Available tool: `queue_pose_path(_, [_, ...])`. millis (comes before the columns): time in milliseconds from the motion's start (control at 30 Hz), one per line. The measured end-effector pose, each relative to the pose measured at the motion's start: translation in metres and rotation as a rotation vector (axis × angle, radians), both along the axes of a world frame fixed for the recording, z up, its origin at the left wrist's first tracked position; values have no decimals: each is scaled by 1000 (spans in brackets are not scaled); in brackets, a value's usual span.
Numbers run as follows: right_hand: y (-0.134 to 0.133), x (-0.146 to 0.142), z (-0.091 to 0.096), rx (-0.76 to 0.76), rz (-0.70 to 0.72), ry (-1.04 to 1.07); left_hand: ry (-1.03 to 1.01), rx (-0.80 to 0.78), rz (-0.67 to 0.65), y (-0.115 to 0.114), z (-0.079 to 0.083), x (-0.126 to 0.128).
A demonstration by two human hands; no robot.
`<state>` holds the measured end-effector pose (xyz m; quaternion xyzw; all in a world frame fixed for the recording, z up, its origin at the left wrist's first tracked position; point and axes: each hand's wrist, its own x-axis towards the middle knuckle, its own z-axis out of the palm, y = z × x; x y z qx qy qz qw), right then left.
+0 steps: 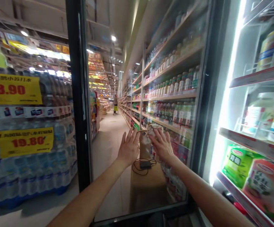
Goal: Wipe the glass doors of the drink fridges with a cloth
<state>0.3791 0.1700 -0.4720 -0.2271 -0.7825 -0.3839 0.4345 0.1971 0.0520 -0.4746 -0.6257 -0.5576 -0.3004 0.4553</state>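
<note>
A glass cooler door (pixel 108 145) in a black frame stands in front of me, and both my arms reach to it. My left hand (pixel 128 148) lies on the glass with its fingers stretched out and nothing in it. Beside it, my right hand (pixel 162 145) holds a crumpled whitish cloth (pixel 154 128) pressed to the pane under its fingers. Part of the cloth is hidden by that hand. Through the glass, a black box with a cable (pixel 145 164) shows on top of a brown carton (pixel 148 186).
To the right are lit cooler shelves (pixel 252 142) with bottles and green and red drink packs (pixel 266 183). Stacked water bottles (pixel 30 173) with yellow price signs (pixel 25 142) stand at left. Long drink shelves (pixel 170 94) and an aisle with a distant person (pixel 115 104) appear through the glass.
</note>
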Motion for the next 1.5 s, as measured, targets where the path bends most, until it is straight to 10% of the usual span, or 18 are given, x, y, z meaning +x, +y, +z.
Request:
queue_pose_path(133, [9,11,15,-76,-107,407,4,-23,7,2,-8,1])
queue_pose_path(333, [-8,7,-28,-1,26,-144,-4,-63,13,-2,-22,-1])
queue_pose_path(533, [-4,10,-9,-69,-127,244,-18,-53,33,-8,-36,-9])
queue_pose_path(733, [-16,-13,-38,23,69,-217,-28,-77,62,-15,-42,-17])
queue_pose_path(933, [-15,-24,-5,-30,-41,156,-51,-71,115,-23,-39,-29])
queue_pose_path(1133, [-22,-21,-38,15,88,-205,-25,-87,71,-22,-44,-23])
queue_pose_path(1300, [-3,8,-20,-129,-100,208,-20,-97,22,-14,-45,-9])
queue_pose_path(1500, [7,51,-78,-226,-244,244,9,-108,-58,0,-60,13])
